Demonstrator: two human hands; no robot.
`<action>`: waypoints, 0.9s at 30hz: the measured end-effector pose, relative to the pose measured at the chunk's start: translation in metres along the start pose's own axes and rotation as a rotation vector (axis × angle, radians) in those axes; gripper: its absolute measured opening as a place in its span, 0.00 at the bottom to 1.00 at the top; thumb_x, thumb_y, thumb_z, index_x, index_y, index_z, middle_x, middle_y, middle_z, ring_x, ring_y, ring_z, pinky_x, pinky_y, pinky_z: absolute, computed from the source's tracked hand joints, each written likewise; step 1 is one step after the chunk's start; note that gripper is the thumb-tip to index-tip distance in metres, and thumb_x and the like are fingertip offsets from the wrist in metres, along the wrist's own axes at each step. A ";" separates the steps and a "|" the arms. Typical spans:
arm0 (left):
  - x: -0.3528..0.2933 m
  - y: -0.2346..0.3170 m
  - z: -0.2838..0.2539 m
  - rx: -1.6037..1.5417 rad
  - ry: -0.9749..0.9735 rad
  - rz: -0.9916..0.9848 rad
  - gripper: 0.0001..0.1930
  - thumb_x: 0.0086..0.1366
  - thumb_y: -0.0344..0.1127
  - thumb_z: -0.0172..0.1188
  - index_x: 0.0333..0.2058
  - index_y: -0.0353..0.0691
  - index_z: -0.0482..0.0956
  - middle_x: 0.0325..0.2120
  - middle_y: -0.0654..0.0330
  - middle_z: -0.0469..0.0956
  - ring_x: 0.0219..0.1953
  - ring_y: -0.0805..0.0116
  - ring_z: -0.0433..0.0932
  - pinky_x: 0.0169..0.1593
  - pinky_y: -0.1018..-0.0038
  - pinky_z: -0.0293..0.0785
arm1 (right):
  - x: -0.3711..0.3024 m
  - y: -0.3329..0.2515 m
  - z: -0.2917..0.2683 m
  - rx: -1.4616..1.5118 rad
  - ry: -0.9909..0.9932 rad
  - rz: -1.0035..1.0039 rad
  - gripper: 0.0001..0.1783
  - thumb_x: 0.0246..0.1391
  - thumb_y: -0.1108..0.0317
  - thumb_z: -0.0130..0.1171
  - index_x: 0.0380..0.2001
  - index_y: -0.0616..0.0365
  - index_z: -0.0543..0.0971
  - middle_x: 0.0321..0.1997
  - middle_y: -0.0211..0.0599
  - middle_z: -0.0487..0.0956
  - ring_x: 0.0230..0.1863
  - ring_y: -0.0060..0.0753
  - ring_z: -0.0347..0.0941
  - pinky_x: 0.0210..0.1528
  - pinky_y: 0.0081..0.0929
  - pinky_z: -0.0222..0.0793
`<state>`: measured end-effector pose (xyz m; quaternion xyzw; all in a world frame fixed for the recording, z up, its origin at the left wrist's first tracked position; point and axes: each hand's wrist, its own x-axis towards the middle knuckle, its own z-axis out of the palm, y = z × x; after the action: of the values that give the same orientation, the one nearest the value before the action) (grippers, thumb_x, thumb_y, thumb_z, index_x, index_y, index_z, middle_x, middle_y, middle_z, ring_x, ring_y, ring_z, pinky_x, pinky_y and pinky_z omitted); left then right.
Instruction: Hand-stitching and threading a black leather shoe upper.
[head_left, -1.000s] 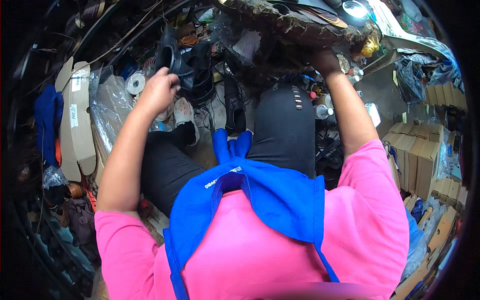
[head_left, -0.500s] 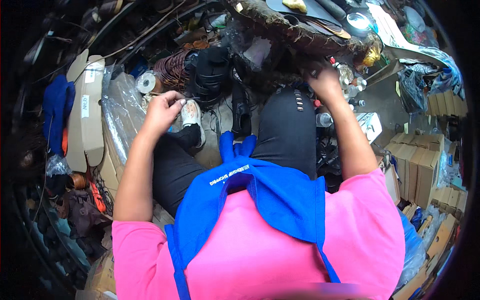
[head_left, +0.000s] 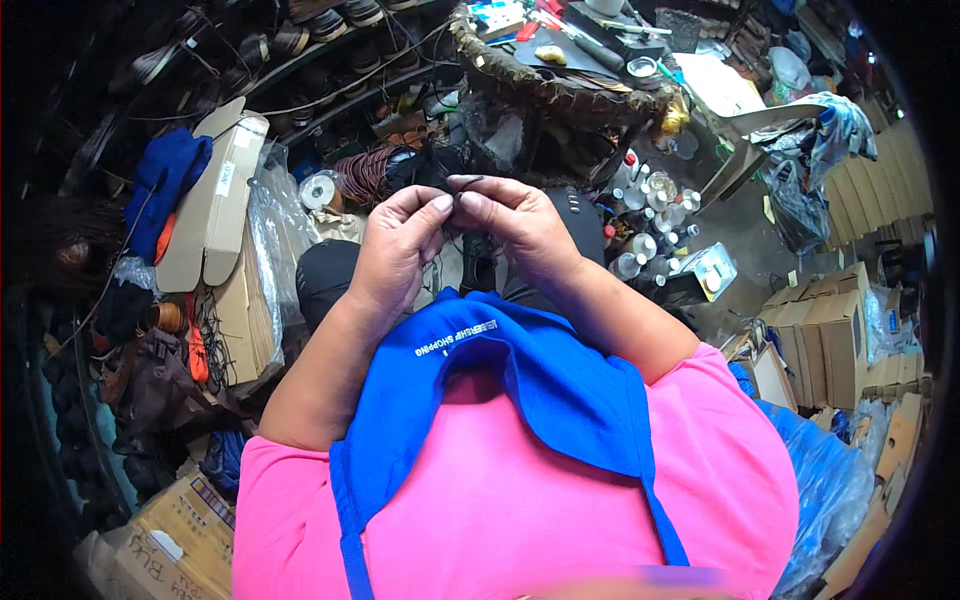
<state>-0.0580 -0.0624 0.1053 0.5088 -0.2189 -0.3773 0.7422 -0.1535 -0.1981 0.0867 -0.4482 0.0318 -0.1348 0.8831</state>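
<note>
My left hand [head_left: 398, 245] and my right hand [head_left: 525, 228] meet in front of me above my lap, fingertips almost touching. Both are closed in a pinch, thumb against forefinger. A thin dark strand [head_left: 466, 183] shows between the fingertips; its ends are hidden, and whether it is thread or cord I cannot tell. Below the hands lies the top of my blue apron [head_left: 480, 310]. A dark shoe [head_left: 480, 262] is partly visible beneath them, between my knees.
Beyond my hands stands a rough-edged round worktable [head_left: 560, 95] with tools. Several bottles [head_left: 645, 215] crowd the floor at right, near stacked cardboard [head_left: 820, 325]. On the left are cardboard pieces [head_left: 215, 200], a white spool [head_left: 318, 190] and coiled brown cord [head_left: 368, 178]. Shelved shoes [head_left: 330, 25] line the back.
My right hand has come back from the dark area by the bottles and joined my left. The left hand has moved right, toward the middle. The view has tilted up, showing more of the worktable.
</note>
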 end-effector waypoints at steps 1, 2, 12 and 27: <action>-0.004 -0.001 0.004 -0.005 -0.006 0.010 0.03 0.64 0.31 0.57 0.34 0.38 0.77 0.19 0.71 0.69 0.17 0.84 0.59 0.22 0.84 0.56 | -0.003 0.001 0.000 -0.011 -0.004 -0.006 0.15 0.57 0.67 0.60 0.46 0.62 0.78 0.39 0.32 0.81 0.39 0.20 0.76 0.47 0.20 0.71; -0.007 0.000 0.009 0.019 -0.022 0.005 0.03 0.64 0.31 0.57 0.33 0.38 0.77 0.19 0.70 0.69 0.18 0.83 0.60 0.22 0.84 0.56 | -0.004 0.001 0.001 -0.034 0.031 -0.032 0.14 0.57 0.67 0.59 0.44 0.61 0.78 0.38 0.31 0.80 0.38 0.19 0.75 0.44 0.19 0.71; 0.014 0.017 -0.032 0.582 -0.234 0.110 0.10 0.65 0.32 0.57 0.40 0.31 0.79 0.34 0.65 0.80 0.38 0.81 0.74 0.45 0.81 0.70 | -0.012 -0.063 -0.013 -0.073 0.327 -0.398 0.10 0.64 0.61 0.49 0.39 0.56 0.71 0.40 0.39 0.79 0.43 0.35 0.76 0.47 0.34 0.69; 0.051 0.031 -0.061 0.149 0.007 0.147 0.08 0.62 0.32 0.60 0.39 0.35 0.79 0.25 0.66 0.78 0.20 0.85 0.66 0.24 0.87 0.61 | -0.014 -0.111 -0.041 -0.275 0.114 -0.213 0.12 0.58 0.64 0.57 0.39 0.61 0.77 0.37 0.37 0.79 0.36 0.30 0.76 0.44 0.27 0.72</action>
<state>0.0274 -0.0605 0.1075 0.5464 -0.2806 -0.3029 0.7287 -0.1976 -0.2888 0.1500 -0.5570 0.0523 -0.2469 0.7912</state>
